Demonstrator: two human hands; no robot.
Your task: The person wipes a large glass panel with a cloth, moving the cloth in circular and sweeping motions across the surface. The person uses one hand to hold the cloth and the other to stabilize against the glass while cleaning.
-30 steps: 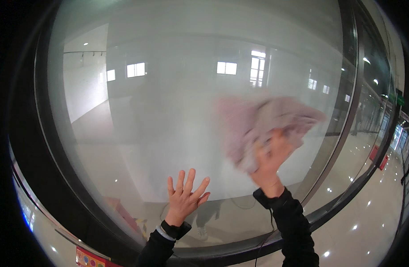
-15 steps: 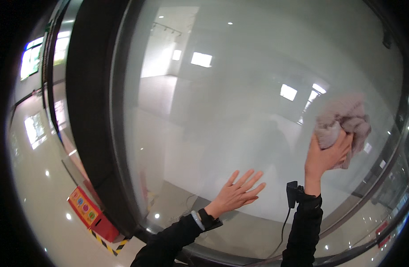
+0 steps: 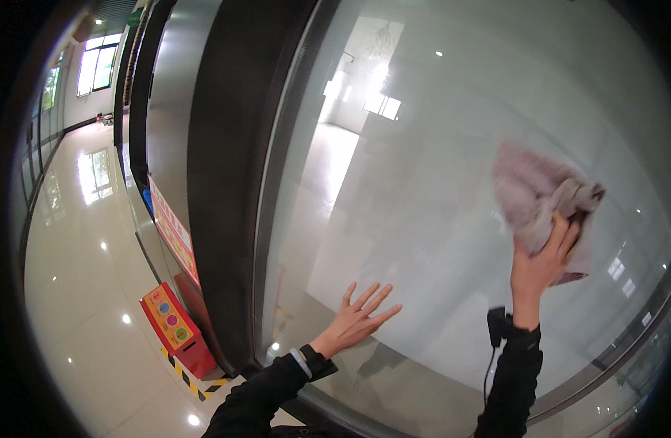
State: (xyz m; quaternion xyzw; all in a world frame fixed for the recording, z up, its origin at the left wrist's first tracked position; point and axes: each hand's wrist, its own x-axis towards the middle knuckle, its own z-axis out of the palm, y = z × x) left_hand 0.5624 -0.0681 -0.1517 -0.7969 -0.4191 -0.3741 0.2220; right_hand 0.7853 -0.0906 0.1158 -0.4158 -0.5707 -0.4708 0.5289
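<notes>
Pinkish-grey cloth [image 3: 529, 182] is clamped by the right hand [image 3: 538, 266], at the right part of the glass pane [image 3: 423, 219]. The left hand [image 3: 356, 321] has its fingers spread apart; I cannot tell if it touches the pane. At left stands a red box [image 3: 176, 332].

A red box [image 3: 189, 349] with coloured circles [image 3: 172, 320] stands before me on the glossy floor [image 3: 80, 292]. Black-and-yellow tape [image 3: 178, 374] borders its base. Far end: dark-framed window [image 3: 98, 67].
</notes>
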